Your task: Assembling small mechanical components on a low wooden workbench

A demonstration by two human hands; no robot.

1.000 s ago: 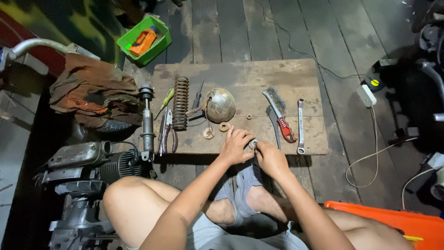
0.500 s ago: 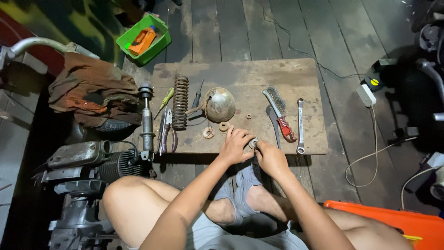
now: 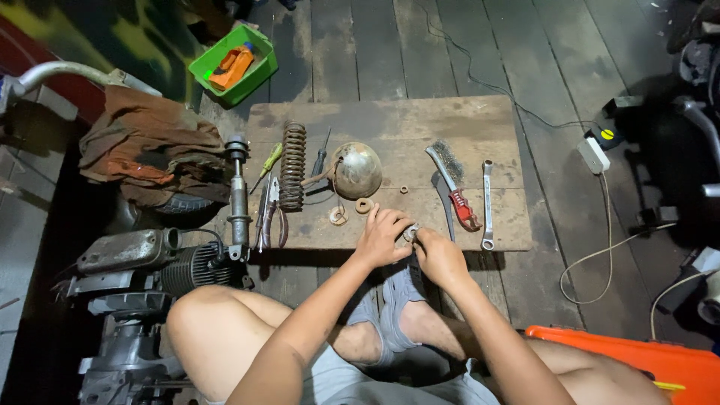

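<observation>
Hands meet at the near edge of the wooden bench, my left hand and right hand both pinching a small metal part between fingertips, held close above my lap, wire brush and wrench beside.

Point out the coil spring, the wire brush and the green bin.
coil spring (image 3: 292, 166), head view, middle coils.
wire brush (image 3: 450, 162), head view, bristle head.
green bin (image 3: 259, 75), head view, right wall.
</observation>
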